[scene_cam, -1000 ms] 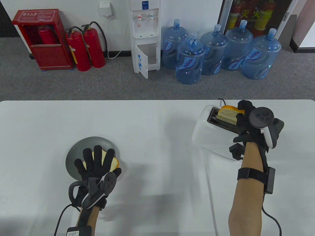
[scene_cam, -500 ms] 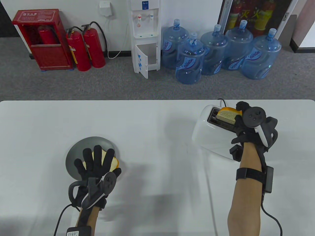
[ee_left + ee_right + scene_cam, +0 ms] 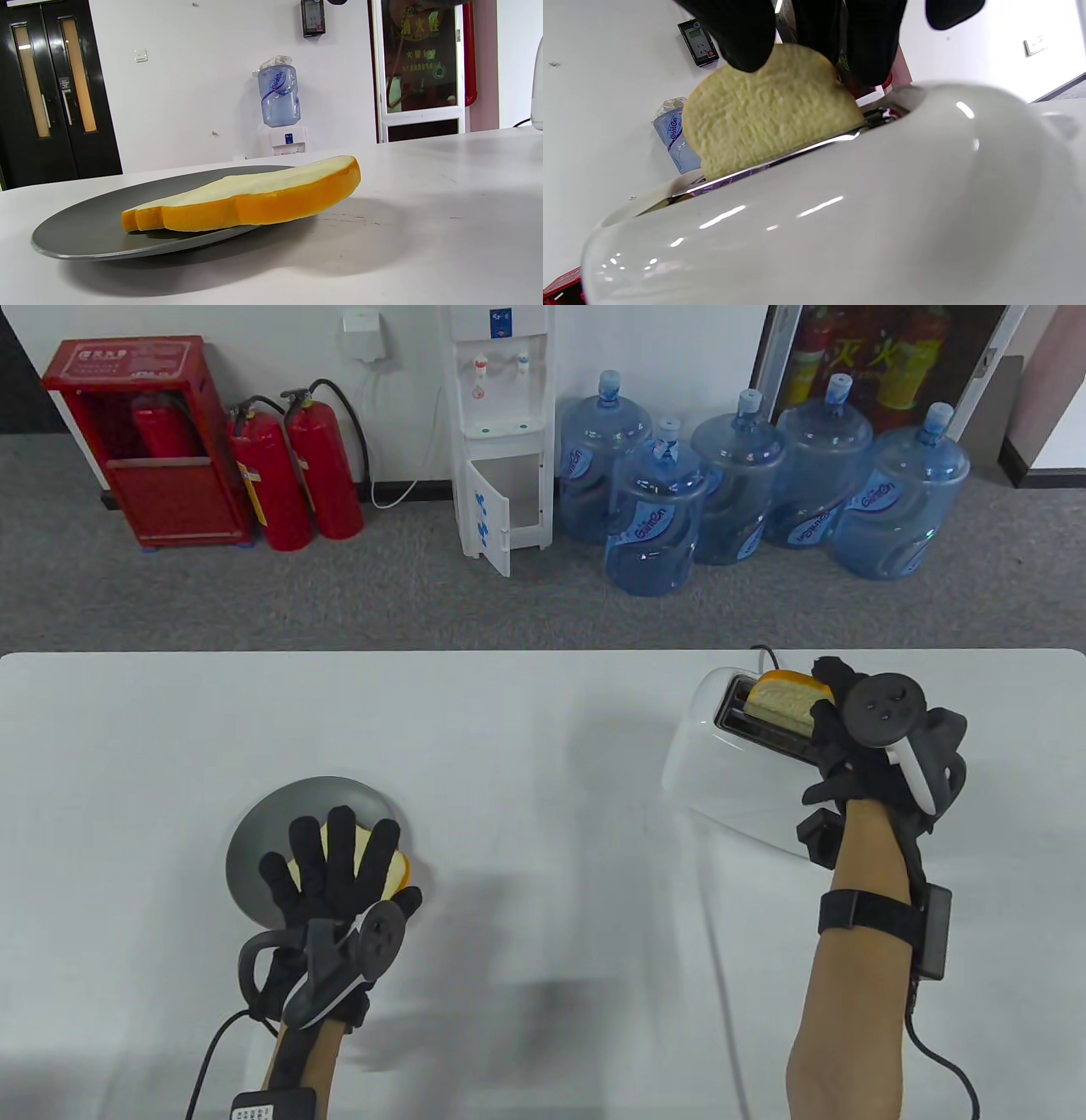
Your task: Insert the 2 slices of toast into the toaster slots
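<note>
White toaster (image 3: 730, 768) sits on the right part of the table (image 3: 526, 729), w/ one toast slice (image 3: 785, 704) standing upright in a slot, approx. half of it sticking up above the top. Right hand (image 3: 848, 738) is over the toaster's near end; its fingers (image 3: 742, 34) curl down onto the slice's top edge and pinch it, as the right wrist view shows: black fingertips on the rounded crust, pale crumb face toward the camera, lower part of the slice below the chrome slot rim. Which of the 2 slots it's in can't be told for sure; in the table view a dark slot opening shows on the slice's left. Black cord runs off behind the toaster. 2nd toast slice (image 3: 250, 197) lies flat on a grey plate (image 3: 254, 848) at table left, orange crust facing the wrist cam, one end overhanging the plate rim toward the toaster side. Left hand (image 3: 339, 865) is spread over that slice, fingers straight and fanned, not curled round it; whether the palm actually touches the bread can't be told, since the left wrist view shows no fingers at all. Hands are well apart. Beyond the table: water jugs (image 3: 747, 500), dispenser (image 3: 501, 432), red extinguishers (image 3: 297, 475) on grey carpet.
</note>
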The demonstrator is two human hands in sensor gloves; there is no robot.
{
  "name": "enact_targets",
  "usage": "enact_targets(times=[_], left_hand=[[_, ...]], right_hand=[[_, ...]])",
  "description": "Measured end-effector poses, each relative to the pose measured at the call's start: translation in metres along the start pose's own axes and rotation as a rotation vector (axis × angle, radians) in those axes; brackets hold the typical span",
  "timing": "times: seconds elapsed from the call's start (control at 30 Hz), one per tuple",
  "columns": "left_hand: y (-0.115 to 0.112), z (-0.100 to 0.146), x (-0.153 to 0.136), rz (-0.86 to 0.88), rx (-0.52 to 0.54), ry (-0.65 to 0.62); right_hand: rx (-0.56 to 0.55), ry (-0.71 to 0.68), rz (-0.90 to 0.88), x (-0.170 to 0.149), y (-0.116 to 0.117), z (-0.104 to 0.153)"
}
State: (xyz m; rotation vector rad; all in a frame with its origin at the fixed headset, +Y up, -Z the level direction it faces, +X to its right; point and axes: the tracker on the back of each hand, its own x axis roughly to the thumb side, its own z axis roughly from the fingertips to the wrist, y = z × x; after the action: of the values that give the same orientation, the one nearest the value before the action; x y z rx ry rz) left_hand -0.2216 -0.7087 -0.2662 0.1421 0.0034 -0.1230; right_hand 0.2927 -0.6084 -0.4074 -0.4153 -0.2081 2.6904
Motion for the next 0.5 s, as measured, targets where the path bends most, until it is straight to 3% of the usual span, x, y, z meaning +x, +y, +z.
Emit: enact_targets(times=[0.2,0.5], left_hand=[[0.0,0.002,0.0,0.019,-0.001,0.001],[0.001,0.005,0.002,0.052,-0.009,-0.013]], right_hand=[[-0.004,-0.009,0.013,0.007,-0.012,0.01],[-0.115,-0.061,-0.053,0.022,-0.057,0.039]])
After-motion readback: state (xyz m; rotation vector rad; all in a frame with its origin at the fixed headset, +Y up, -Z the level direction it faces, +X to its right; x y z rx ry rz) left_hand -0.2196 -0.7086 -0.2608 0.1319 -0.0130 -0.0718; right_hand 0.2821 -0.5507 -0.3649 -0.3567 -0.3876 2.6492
